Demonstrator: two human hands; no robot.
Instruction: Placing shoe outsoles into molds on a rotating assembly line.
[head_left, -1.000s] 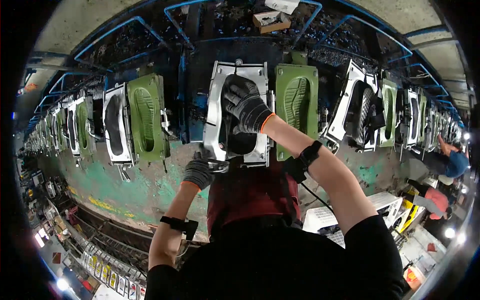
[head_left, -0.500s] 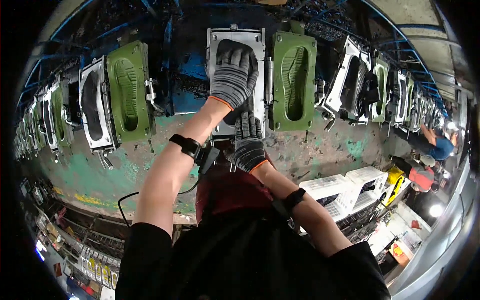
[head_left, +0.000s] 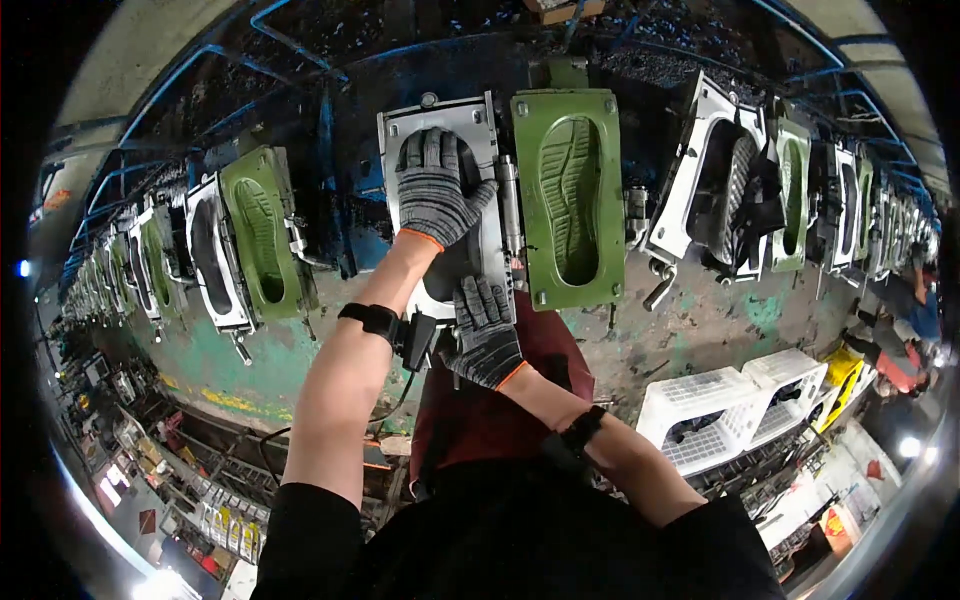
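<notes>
A silver mould half lies in front of me, with a black sole-shaped piece in its hollow. My left hand, in a grey-striped knit glove with an orange cuff, lies flat over the piece's upper part, hiding much of it. Its fingers are stretched out, and the thumb reaches the mould's right rim. At the near end, my right hand, gloved alike, rests with extended fingers over the piece's lower edge. Hinged alongside on the right is a green mould half with a ridged, shoe-shaped hollow.
More paired moulds stand in a row on both sides, such as a green one at left and a silver one at right holding a dark textured piece. White plastic crates stand at lower right. Other people work at far right.
The head view has shifted, so the mould and hands sit lower and further left in the picture. My left thumb is spread wider, and the right hand is tilted more, its fingers more apart.
</notes>
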